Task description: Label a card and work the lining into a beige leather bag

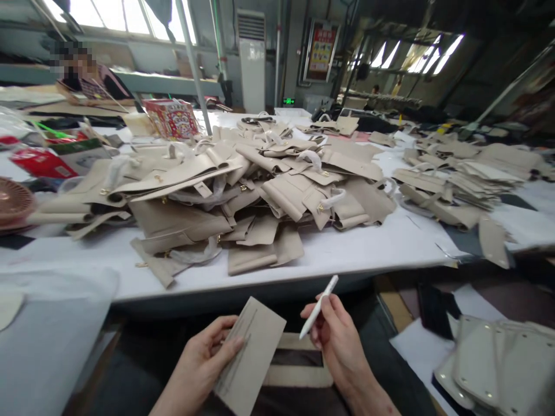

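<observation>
My left hand (213, 353) grips a flat beige rectangular piece (255, 346), tilted, its thumb lying on the face. Dark handwriting-like lines run along the piece's left part; I cannot read them. In my right hand (336, 332) is a white pen (318, 306), its pointed end down and to the left, apart from the piece. Below the hands, a beige strap-like frame (299, 377) shows over dark cloth, partly hidden by the piece.
A heap of beige bag parts (286, 190) with wrapped handles covers the white table (338, 254). Another stack (455, 179) lies right. Rounded grey panels (498, 358) rest at lower right. A pink fan (15, 202) and a patterned red box (171, 118) stand left. A person (93, 84) sits beyond.
</observation>
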Available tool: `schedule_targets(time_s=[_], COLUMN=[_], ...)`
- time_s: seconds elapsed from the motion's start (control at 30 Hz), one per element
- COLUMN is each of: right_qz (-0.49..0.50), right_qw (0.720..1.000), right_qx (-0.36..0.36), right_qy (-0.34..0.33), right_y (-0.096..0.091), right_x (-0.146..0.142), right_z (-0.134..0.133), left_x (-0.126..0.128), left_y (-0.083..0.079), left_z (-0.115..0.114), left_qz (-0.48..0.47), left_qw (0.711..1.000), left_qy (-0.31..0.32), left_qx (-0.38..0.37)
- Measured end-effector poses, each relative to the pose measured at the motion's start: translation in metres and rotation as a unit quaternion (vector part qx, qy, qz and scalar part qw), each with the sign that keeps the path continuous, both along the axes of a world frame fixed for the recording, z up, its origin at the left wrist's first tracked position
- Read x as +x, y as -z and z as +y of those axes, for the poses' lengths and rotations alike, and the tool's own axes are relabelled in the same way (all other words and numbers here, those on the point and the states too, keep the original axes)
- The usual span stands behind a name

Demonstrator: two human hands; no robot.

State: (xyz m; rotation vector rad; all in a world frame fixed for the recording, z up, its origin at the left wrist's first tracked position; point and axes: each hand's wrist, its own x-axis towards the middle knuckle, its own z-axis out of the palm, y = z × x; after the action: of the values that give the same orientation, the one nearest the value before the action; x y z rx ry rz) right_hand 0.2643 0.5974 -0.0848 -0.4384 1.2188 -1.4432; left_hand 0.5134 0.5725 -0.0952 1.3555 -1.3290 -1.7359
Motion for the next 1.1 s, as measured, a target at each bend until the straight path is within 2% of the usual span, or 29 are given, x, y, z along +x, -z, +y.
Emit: schedule_targets(time_s=[0.13,0.23,0.33,0.43,0.57,0.7,0.93,1.1], right_qz=[-0.036,-0.063,-0.066,-0.027,0.078,0.18,0.31,0.428], right_qw=[0.998,0.997,0.996,0.997,0.993,0.976,0.948,0.901], right_qx=[-0.046,-0.042,-0.051,-0.065,-0.078,-0.116,-0.073,-0.064], right_qy=[0.029,0.033,0.033,0.036,0.032,0.031,0.009,-0.006], right_y=[0.003,0.003,0.001,-0.001,0.004,0.019,0.037,0.062], right_x=[-0.011,-0.014,-0.015,-0.014,-0.011,-0.002,0.03,0.034], right_z=[0.052,0.085,0.109,0.12,0.113,0.089,0.054,0.048], left_x=[-0.011,-0.016,-0.021,-0.03,-0.044,-0.054,-0.06,-0.057], left_y=[0.007,0.005,-0.003,-0.012,-0.015,-0.006,0.021,0.033], left_z=[0.034,0.05,0.053,0.048,0.031,0.007,-0.017,-0.021], left_qz=[-0.06,-0.09,-0.122,-0.161,-0.235,-0.269,-0.27,-0.252], left_qw=[0.991,0.978,0.962,0.941,0.905,0.875,0.862,0.866], left_qy=[0.023,0.047,0.084,0.121,0.147,0.171,0.184,0.2], left_qx=[-0.113,-0.183,-0.23,-0.271,-0.323,-0.366,-0.387,-0.383])
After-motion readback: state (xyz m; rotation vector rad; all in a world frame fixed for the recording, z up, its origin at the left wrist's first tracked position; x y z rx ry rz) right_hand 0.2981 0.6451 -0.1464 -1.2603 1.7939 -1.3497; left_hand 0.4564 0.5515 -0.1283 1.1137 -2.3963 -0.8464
